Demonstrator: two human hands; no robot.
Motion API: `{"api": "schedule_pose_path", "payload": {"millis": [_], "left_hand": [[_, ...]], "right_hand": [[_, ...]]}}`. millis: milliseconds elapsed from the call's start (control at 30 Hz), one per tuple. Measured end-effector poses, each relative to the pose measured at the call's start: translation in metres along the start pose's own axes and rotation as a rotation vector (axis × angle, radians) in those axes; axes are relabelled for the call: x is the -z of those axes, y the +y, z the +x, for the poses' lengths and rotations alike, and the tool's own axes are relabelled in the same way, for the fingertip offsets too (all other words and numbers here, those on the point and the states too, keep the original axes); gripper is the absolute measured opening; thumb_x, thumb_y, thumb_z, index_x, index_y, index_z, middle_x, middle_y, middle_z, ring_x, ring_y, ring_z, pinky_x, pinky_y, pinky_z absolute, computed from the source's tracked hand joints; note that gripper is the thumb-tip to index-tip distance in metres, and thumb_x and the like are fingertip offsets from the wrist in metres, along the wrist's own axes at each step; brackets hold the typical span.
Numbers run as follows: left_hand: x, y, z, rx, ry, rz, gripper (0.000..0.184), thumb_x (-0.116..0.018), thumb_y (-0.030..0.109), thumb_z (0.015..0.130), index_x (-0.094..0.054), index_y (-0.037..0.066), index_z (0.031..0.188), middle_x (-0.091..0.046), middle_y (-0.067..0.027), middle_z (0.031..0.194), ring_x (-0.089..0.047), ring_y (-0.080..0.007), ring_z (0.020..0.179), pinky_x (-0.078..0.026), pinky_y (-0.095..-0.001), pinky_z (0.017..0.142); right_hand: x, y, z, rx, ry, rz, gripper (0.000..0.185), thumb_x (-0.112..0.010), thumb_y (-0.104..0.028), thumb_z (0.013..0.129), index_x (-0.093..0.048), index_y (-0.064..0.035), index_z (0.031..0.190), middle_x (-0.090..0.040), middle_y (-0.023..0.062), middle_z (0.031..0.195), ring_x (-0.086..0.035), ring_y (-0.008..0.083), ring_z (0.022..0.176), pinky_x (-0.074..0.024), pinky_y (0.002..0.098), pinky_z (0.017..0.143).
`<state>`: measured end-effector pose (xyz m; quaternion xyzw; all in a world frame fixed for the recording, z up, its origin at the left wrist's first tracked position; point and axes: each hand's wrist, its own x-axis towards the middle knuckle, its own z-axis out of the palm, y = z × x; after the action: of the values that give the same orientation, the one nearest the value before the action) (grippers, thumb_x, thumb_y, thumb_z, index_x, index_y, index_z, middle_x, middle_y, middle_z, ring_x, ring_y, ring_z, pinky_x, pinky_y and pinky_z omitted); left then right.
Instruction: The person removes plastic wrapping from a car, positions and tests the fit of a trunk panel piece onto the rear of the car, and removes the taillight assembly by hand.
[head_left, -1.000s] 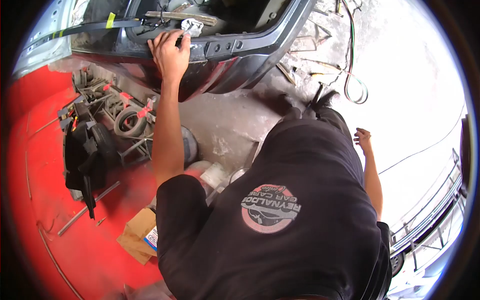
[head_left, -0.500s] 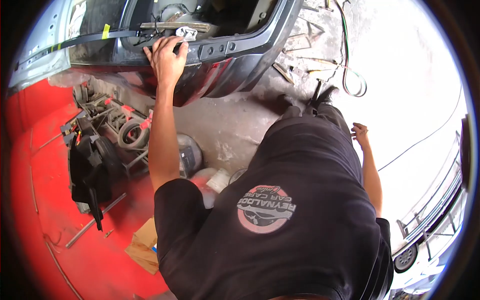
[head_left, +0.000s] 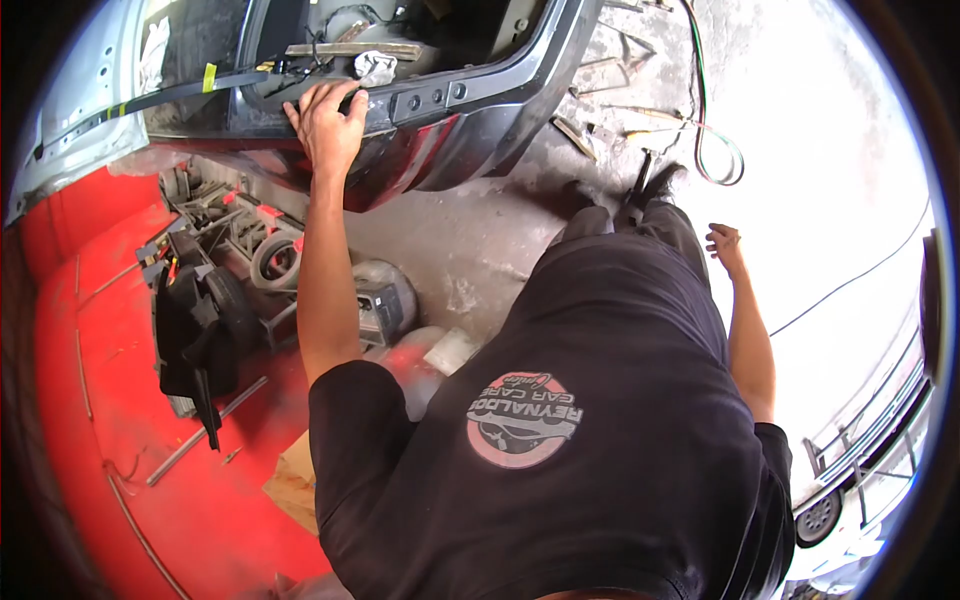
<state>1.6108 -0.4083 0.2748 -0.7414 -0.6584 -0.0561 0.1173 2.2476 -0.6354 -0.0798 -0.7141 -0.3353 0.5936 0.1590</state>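
Observation:
My left hand [head_left: 330, 128] rests on the edge of a dark grey car body [head_left: 420, 122], beside an opening in its panel. Its fingers are spread and hold nothing. Just beyond the fingertips lies a crumpled white cloth or paper [head_left: 375, 67], next to a worn flat bar [head_left: 355, 49]. A dark strap [head_left: 165, 93] with yellow tape runs leftward from thin wiring near the hand. At my right side, away from the car, my right hand [head_left: 724, 245] hangs with loosely bent fingers, partly apart, and nothing visible in them.
Hoses [head_left: 700, 130] and scattered tools [head_left: 575, 137] lie on the concrete floor ahead of my feet. To the left, a tire [head_left: 277, 262], black plastic trim [head_left: 190, 345] and metal parts sit on red flooring [head_left: 100, 390]. A wheeled vehicle [head_left: 818, 517] stands at the lower right.
The view has shifted slightly, and the floor items at left appear further right. My left hand stays on the car's edge. My right hand still hangs at my side.

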Motion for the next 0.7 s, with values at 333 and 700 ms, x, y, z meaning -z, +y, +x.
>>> {"api": "schedule_pose_path", "payload": {"millis": [333,700], "left_hand": [[0.002,0.004,0.001,0.017,-0.009,0.008,0.021,-0.075,0.033,0.088,-0.079,0.021,0.104,-0.073,0.0025,0.11,-0.057,-0.0233,0.125,-0.017,-0.0678,0.121],[0.001,0.004,-0.001,0.024,0.029,-0.028,0.021,-0.075,0.033,0.088,-0.079,0.019,0.104,-0.074,0.0016,0.112,-0.057,-0.0237,0.125,-0.017,-0.066,0.122]], "right_hand": [[0.009,0.009,0.004,-0.049,-0.032,-0.002,0.05,-0.057,-0.015,0.086,-0.065,0.0092,0.13,-0.074,0.0156,0.093,-0.067,0.0169,0.068,-0.0543,0.0308,0.056],[0.016,-0.011,0.001,-0.032,-0.028,-0.039,0.051,-0.054,-0.013,0.087,-0.064,0.009,0.132,-0.073,0.0159,0.093,-0.067,0.0178,0.069,-0.0539,0.0311,0.057]]}}
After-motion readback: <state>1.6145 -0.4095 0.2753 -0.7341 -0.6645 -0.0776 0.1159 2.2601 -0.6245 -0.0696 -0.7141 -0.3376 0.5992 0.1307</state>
